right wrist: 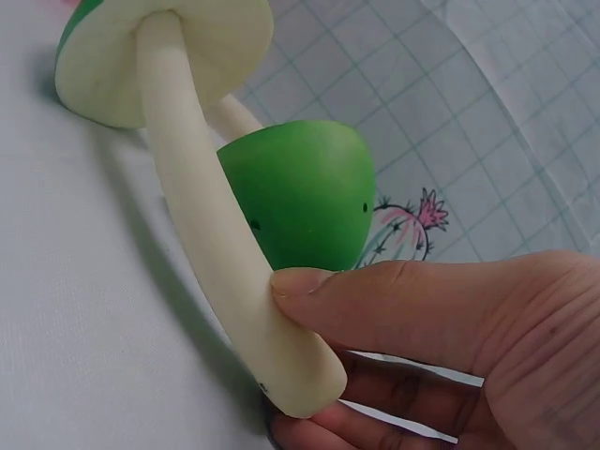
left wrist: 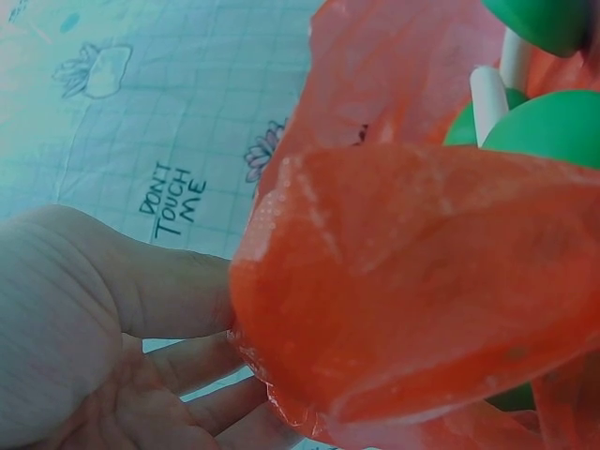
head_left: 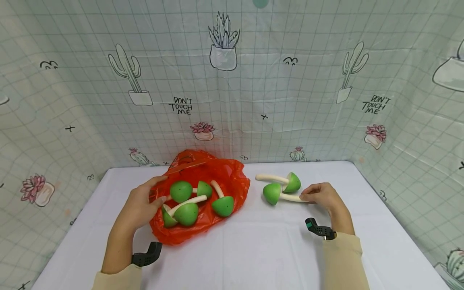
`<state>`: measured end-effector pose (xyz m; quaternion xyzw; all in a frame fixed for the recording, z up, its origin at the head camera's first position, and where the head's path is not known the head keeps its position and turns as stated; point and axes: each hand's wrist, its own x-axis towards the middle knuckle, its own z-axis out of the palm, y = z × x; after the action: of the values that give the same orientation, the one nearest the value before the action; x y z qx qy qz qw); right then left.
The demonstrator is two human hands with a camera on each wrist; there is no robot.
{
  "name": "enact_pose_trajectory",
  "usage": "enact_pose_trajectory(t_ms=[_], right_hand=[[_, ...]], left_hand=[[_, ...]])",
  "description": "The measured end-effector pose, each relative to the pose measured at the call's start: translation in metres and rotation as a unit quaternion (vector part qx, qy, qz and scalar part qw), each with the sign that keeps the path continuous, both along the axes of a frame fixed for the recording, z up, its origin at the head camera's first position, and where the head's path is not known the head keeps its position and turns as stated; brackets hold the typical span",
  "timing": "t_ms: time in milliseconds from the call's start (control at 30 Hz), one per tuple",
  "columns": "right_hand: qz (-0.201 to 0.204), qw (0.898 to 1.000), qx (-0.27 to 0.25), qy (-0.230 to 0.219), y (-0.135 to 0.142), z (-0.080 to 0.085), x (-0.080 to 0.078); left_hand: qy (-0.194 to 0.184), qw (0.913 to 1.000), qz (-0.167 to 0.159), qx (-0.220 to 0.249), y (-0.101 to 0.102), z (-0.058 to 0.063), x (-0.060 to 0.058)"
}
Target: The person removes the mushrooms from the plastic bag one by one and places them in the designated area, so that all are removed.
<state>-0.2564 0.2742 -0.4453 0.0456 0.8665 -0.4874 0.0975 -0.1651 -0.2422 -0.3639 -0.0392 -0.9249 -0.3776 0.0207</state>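
Observation:
A red plastic bag (head_left: 233, 173) lies spread at the left of the table, several green-capped toy mushrooms (head_left: 222, 206) on it with pale stems. My left hand (head_left: 139, 203) grips the bag's left edge; in the left wrist view the thumb (left wrist: 183, 286) presses on the red film, fingers behind it. On the right, my right hand (head_left: 324, 197) pinches the stem end of a toy mushroom (right wrist: 192, 197), its green cap pointing left. Behind that one lies a second loose mushroom (head_left: 293, 182), its stem to the left.
A white cloth covers the table (head_left: 246, 249). Behind and at both sides hangs a grid-patterned curtain (head_left: 239, 92) with cactus drawings. Dark wrist devices (head_left: 148, 254) sit on both forearms, below beige sleeves (head_left: 342, 257).

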Motion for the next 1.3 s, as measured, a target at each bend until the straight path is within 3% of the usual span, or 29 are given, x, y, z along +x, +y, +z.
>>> enact_pose_trajectory(t_ms=[200,433,733,933,1300], right_hand=[[0.001,1.000,0.029,-0.005,0.000,0.001,0.001],[0.007,1.000,0.025,-0.010,0.001,0.003,0.001],[0.010,0.998,0.060,0.022,0.002,0.008,0.002],[-0.004,0.998,0.038,0.044,-0.003,0.021,0.007],[0.007,0.994,-0.013,0.108,-0.030,0.055,0.018]], left_hand=[[-0.003,1.0000,0.001,0.009,0.001,0.000,0.000],[-0.005,0.9999,0.005,0.009,0.000,0.001,0.000],[0.018,0.9998,-0.005,-0.001,-0.003,0.002,0.000],[0.021,0.9998,-0.006,0.002,-0.004,0.001,0.001],[0.010,0.9999,-0.003,0.009,-0.002,0.001,-0.001]])
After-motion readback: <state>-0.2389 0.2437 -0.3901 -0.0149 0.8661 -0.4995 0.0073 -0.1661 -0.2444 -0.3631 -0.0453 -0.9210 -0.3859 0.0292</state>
